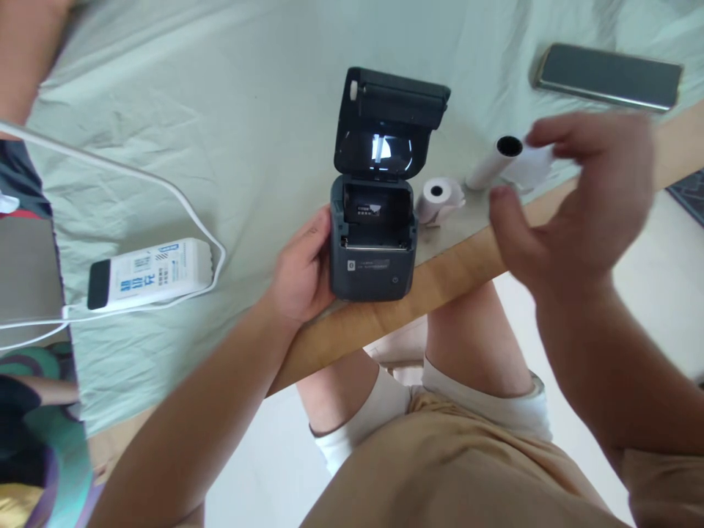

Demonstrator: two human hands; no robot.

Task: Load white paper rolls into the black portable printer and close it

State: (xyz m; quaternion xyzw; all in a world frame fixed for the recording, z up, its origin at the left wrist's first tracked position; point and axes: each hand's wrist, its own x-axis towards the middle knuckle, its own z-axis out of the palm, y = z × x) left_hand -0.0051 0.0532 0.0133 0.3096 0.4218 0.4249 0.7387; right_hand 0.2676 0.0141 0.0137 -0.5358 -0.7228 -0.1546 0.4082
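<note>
My left hand point(305, 271) grips a dark label printer point(372, 264) by its left side, near the table's front edge. The printer's lid point(390, 121) is swung up, and its paper bay shows no roll inside. Just right of the printer stands a small white paper roll point(438, 196) with a loose end. Farther right is a taller white roll point(492, 165) with a black core, its paper partly unrolled. My right hand point(577, 198) is beside this roll, thumb and fingers apart, slightly blurred. Whether its fingertips touch the loose paper is unclear.
A dark phone point(610, 77) lies at the back right. On the left, a white power bank point(151, 273) rests with a white cable point(159, 180) looped around it. Another person's arm point(30, 55) reaches in at upper left. A wooden edge point(341, 345) borders the green cloth point(247, 95).
</note>
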